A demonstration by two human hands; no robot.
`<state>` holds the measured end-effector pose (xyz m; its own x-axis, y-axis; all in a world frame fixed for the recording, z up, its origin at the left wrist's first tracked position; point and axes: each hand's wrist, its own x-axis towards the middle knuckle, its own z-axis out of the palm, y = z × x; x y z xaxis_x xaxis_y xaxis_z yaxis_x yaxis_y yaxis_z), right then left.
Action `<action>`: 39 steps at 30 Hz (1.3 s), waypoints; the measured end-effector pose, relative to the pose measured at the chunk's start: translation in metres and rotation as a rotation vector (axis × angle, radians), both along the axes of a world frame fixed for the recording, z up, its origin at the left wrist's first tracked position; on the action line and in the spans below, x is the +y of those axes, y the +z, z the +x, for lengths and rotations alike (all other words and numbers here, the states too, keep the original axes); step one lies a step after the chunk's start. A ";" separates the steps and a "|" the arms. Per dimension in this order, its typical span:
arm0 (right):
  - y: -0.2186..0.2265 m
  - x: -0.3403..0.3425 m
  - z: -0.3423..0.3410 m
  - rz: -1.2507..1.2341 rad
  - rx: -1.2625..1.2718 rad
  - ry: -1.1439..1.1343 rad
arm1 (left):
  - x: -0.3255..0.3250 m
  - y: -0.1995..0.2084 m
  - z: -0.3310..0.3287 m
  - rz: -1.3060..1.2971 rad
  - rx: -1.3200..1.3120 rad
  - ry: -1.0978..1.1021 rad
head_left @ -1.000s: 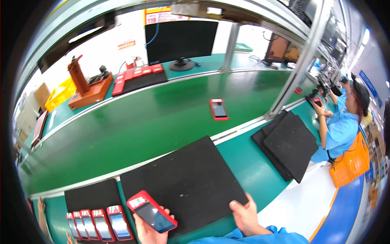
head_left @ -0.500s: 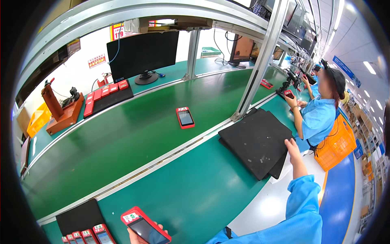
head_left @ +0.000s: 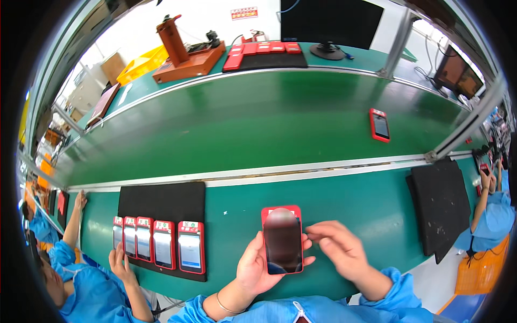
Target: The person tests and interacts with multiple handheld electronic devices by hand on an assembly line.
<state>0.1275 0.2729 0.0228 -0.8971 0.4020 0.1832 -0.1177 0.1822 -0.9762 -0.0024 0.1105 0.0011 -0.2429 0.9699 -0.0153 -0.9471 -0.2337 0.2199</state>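
My left hand [head_left: 257,266] holds a red-framed handheld terminal [head_left: 284,245] upright in front of me, its fingers wrapped behind it. The terminal's screen is dark and shows a reflection; a pale label sits at its top. Just right of it hovers my right hand [head_left: 342,247], empty, with bent fingers a little apart near the terminal's edge. To the left, several similar red terminals with lit screens, one of them a terminal [head_left: 191,247] at the row's right end, lie on a black mat [head_left: 161,199].
A co-worker's hand [head_left: 123,264] reaches the leftmost terminals. A lone terminal [head_left: 379,125] lies on the green belt [head_left: 242,118]. Stacked black mats [head_left: 441,204] lie at right, beside another worker [head_left: 490,215]. Beyond the belt stand a monitor [head_left: 331,21] and an orange-brown stand [head_left: 188,59].
My view has swung left. The held terminal has come up in front of me, and my right hand has left the stacked black mats and come close to it.
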 end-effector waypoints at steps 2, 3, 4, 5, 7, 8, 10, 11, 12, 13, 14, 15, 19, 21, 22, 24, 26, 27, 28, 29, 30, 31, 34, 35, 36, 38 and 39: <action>0.005 -0.026 -0.019 -0.241 0.001 0.010 | -0.007 -0.001 -0.004 0.010 0.003 0.061; -0.001 -0.029 -0.026 -0.197 0.047 0.044 | -0.011 -0.001 -0.004 0.019 0.010 0.110; -0.002 -0.034 -0.031 -0.196 0.039 0.058 | -0.014 -0.002 -0.006 0.028 0.016 0.159; -0.005 -0.040 -0.036 -0.171 0.048 0.030 | -0.017 -0.004 -0.008 0.029 0.009 0.174; -0.007 -0.047 -0.044 -0.153 0.045 0.034 | -0.023 -0.007 -0.010 -0.010 0.057 0.236; -0.008 -0.050 -0.048 -0.206 0.059 0.017 | -0.026 -0.006 -0.010 -0.016 0.048 0.260; -0.011 -0.053 -0.054 -0.260 0.063 0.010 | -0.026 0.002 -0.012 -0.090 0.060 0.254; -0.017 -0.051 -0.054 -0.242 0.102 -0.018 | -0.026 0.002 -0.008 -0.143 0.002 0.282; -0.022 -0.050 -0.056 -0.228 0.147 -0.043 | -0.025 0.005 -0.007 -0.163 0.033 0.303; -0.027 -0.051 -0.055 -0.242 0.128 -0.091 | -0.023 0.006 -0.007 -0.165 0.022 0.302; -0.029 -0.051 -0.054 -0.321 0.121 -0.120 | -0.022 0.006 -0.006 -0.169 0.012 0.301; -0.030 -0.051 -0.054 -0.354 0.135 -0.126 | -0.021 0.004 -0.004 -0.115 0.018 0.302; -0.036 -0.044 -0.051 -0.499 0.087 -0.097 | -0.022 0.006 -0.005 -0.055 0.018 0.281; -0.037 -0.044 -0.050 -0.530 0.063 -0.091 | -0.023 0.004 -0.005 -0.047 0.013 0.293; -0.038 -0.046 -0.050 -0.546 0.053 -0.090 | -0.022 0.003 -0.005 -0.033 0.009 0.297; -0.043 -0.048 -0.051 -0.548 0.043 -0.083 | -0.023 0.004 -0.006 -0.058 0.001 0.312; -0.041 -0.049 -0.051 -0.513 0.055 -0.082 | -0.024 0.002 -0.007 -0.078 0.006 0.284; -0.041 -0.051 -0.052 -0.522 0.053 -0.085 | -0.025 0.005 -0.006 -0.103 -0.016 0.295; -0.043 -0.051 -0.053 -0.514 0.052 -0.097 | -0.026 0.005 -0.006 -0.096 -0.021 0.284; -0.044 -0.050 -0.053 -0.498 0.064 -0.079 | -0.027 0.004 -0.006 -0.098 -0.027 0.280; -0.044 -0.050 -0.053 -0.482 0.076 -0.059 | -0.027 0.004 -0.005 -0.101 -0.032 0.278; -0.042 -0.050 -0.052 -0.497 0.073 -0.054 | -0.025 0.004 -0.005 -0.096 -0.035 0.269; -0.049 -0.053 -0.052 -0.470 0.047 -0.055 | -0.028 0.001 -0.006 0.014 0.027 0.257; -0.049 -0.055 -0.053 -0.471 0.046 -0.051 | -0.030 0.002 -0.005 0.013 0.027 0.261; -0.048 -0.059 -0.055 -0.478 0.014 -0.048 | -0.032 0.003 -0.004 0.017 -0.005 0.254; -0.049 -0.061 -0.057 -0.477 -0.017 -0.045 | -0.035 0.002 -0.002 0.029 -0.037 0.247; -0.052 -0.062 -0.059 -0.427 -0.011 -0.007 | -0.038 -0.001 -0.002 0.085 -0.049 0.228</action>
